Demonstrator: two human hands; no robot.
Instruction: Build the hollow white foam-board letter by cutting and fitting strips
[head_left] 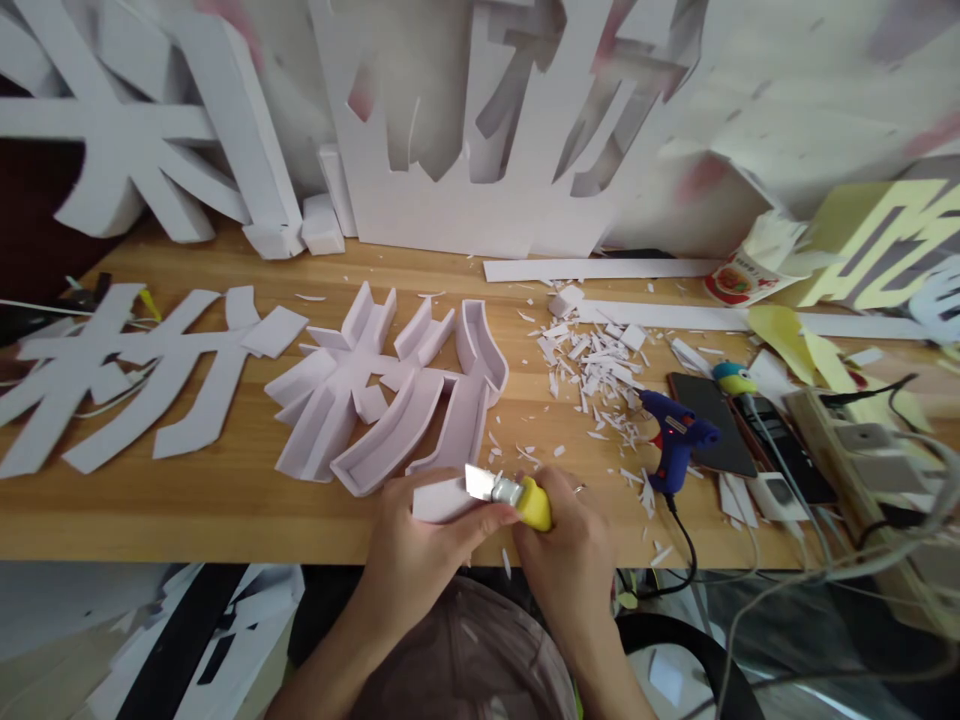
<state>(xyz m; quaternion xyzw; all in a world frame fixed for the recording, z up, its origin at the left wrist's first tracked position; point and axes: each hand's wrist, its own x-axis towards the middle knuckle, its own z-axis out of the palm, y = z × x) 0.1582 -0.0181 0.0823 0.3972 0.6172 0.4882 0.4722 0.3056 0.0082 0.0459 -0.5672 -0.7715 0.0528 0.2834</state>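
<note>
Near the table's front edge, my left hand [420, 545] grips a small white foam board strip [441, 500]. My right hand [566, 535] is closed around the yellow handle of a utility knife [534, 502]. Its short metal blade points left and lies at the right end of the strip, close to my left thumb. Just beyond my hands lies a white foam character [345, 390] with raised side walls along its strokes. Whether the blade is cutting into the strip I cannot tell.
White offcuts [592, 355] are heaped right of centre, beside a blue glue gun [673, 435]. Farther right are a phone [712, 425], a power strip [847, 470] and tangled cables. A flat foam character [180, 350] lies left. Long strips [600, 268] and a paper cup [750, 270] sit behind.
</note>
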